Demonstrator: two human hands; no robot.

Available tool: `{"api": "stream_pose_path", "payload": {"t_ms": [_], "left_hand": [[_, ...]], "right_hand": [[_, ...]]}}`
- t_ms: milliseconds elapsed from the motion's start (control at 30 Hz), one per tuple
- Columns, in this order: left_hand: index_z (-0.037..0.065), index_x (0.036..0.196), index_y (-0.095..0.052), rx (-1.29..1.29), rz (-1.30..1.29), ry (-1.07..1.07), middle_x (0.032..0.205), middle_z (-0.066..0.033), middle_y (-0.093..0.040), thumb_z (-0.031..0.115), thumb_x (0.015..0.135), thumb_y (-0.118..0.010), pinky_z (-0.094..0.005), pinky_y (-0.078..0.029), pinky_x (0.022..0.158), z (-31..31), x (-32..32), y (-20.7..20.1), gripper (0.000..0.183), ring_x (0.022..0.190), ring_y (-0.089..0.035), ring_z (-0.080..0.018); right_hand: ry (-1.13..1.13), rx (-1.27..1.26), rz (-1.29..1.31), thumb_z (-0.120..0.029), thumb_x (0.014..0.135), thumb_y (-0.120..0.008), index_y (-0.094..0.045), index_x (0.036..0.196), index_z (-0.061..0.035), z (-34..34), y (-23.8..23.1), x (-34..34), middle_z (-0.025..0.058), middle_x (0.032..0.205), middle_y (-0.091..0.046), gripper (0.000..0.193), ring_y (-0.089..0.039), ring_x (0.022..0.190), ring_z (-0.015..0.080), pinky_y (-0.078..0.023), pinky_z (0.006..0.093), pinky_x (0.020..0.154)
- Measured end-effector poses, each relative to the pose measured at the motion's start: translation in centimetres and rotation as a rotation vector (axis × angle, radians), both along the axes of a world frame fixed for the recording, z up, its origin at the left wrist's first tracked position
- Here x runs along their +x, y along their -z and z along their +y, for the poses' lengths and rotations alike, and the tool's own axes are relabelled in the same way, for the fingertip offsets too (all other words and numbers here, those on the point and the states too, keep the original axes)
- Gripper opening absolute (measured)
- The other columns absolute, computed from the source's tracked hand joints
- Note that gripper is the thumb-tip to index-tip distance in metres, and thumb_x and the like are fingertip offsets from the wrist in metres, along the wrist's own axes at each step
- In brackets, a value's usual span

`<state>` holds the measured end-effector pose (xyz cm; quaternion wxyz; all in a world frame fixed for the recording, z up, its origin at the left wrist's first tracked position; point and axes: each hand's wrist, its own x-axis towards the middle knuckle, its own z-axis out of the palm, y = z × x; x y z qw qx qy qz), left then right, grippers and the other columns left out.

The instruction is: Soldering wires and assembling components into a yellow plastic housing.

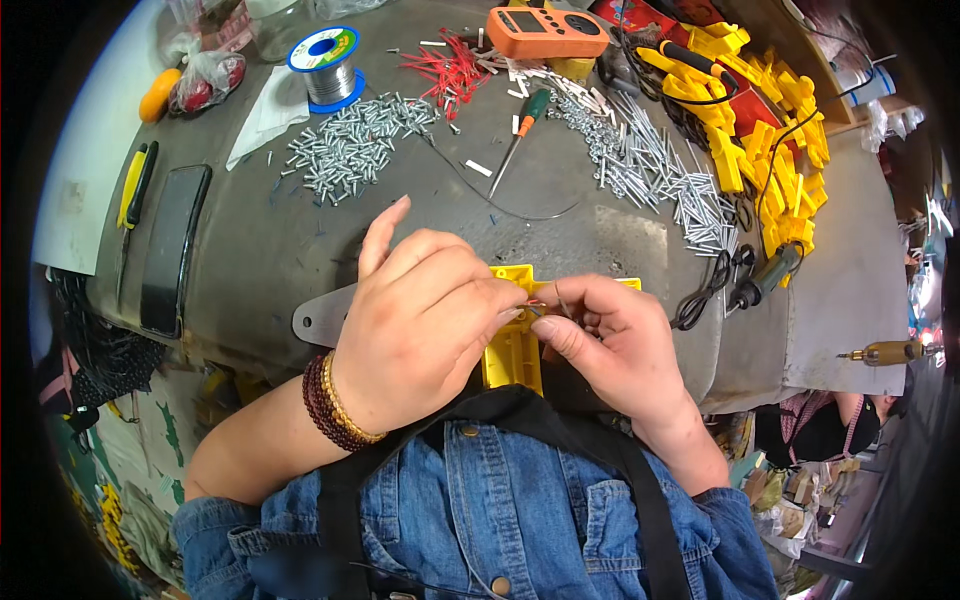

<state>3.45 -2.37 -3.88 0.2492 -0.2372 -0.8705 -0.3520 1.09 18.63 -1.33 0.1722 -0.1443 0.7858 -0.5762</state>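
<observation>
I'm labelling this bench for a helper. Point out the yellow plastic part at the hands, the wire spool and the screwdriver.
Yellow plastic part [513, 362]: head view, on its near end.
Wire spool [332, 84]: head view, on the wound silver wire.
Screwdriver [525, 125]: head view, on the orange end of its handle.

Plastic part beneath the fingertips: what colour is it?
The plastic part is bright yellow; it shows in the head view, the only one.
</observation>
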Motion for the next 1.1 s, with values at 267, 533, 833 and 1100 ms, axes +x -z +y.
{"api": "stream_pose_path", "payload": {"t_ms": [267,533,833,1100], "left_hand": [[0.011,0.088,-0.07,0.026,0.052,0.021,0.082,0.0007,-0.058,0.011,0.076,-0.07,-0.0563,-0.033,0.105,-0.1,0.0,0.7,0.011,0.086,-0.06,-0.0193],[0.01,0.091,-0.071,0.016,0.085,0.016,0.079,-0.001,-0.059,0.007,0.069,-0.076,-0.0576,-0.033,0.106,0.1,0.4,0.3,0.022,0.082,-0.061,-0.021],[0.011,0.088,-0.07,-0.053,0.129,-0.06,0.081,0.0006,-0.062,0.009,0.074,-0.07,-0.0593,-0.031,0.108,1.0,1.0,-0.2,0.014,0.085,-0.062,-0.0187],[0.011,0.085,-0.069,0.014,0.185,-0.075,0.082,0.0001,-0.066,0.014,0.08,-0.066,-0.0632,-0.03,0.108,0.4,2.0,0.1,0.007,0.082,-0.065,-0.0152]], "right_hand": [[-0.057,-0.016,-0.278,-0.008,0.096,-0.062,-0.061,0.107,0.0024,-0.3,-1.9,0.0,-0.0008,0.086,-0.063,0.015,-0.058,0.074,0.0035,-0.049,0.0203,0.065],[-0.008,-0.073,-0.203,-0.007,0.095,-0.061,-0.061,0.103,0.0031,-0.4,-1.4,0.6,-0.0015,0.082,-0.061,0.012,-0.056,0.069,0.0025,-0.045,0.0186,0.061],[0.025,0.036,-0.047,-0.002,0.091,-0.06,-0.061,0.094,0.0031,-0.3,-0.8,0.8,-0.002,0.074,-0.059,0.006,-0.049,0.062,0.002,-0.04,0.0192,0.056],[0.042,0.064,0.164,-0.001,0.088,-0.06,-0.061,0.092,0.0029,-1.0,0.5,1.0,-0.0004,0.074,-0.06,0.005,-0.053,0.068,0.0044,-0.044,0.0214,0.061]]}}
